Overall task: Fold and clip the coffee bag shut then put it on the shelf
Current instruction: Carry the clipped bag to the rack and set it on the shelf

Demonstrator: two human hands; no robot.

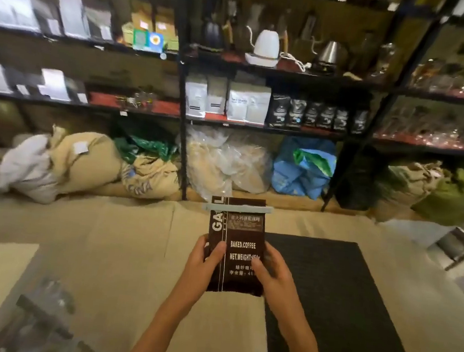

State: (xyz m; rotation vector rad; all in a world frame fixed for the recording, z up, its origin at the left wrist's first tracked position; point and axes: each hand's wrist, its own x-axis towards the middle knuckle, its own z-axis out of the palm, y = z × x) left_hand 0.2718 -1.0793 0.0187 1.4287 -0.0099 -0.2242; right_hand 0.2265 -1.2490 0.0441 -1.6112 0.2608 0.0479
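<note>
Forearms: both of mine come up from 6 o'clock, bare, converging on the bag at centre.
Left hand point(207, 262): I have it grasping the coffee bag's left edge, thumb laid across the front beside the pale vertical stripe.
Right hand point(271, 270): grasping the bag's right edge, thumb over the end of the weight line.
Coffee bag point(240, 239): dark brown, upright, held in the air between both hands at the centre of my view; white print reads "BAKED.COFFEE" and "NET.WEIGHT".
Clip point(238, 207): pale grey-green bar clamped level across the bag's top, sticking out past both sides.
Black mat point(335, 301): at 4 o'clock, on the pale floor covering point(122, 230).
Shelf unit point(182, 130): black metal frame spanning 10 to 2 o'clock, well apart from the bag.
White bags point(227, 100): standing in a row at 12 o'clock on the middle shelf, black bags point(317, 114) just beside them at 1 o'clock.
White kettle point(264, 47): on the shelf above.
Sacks point(89, 160): slumped at 10 o'clock along the bottom.
</note>
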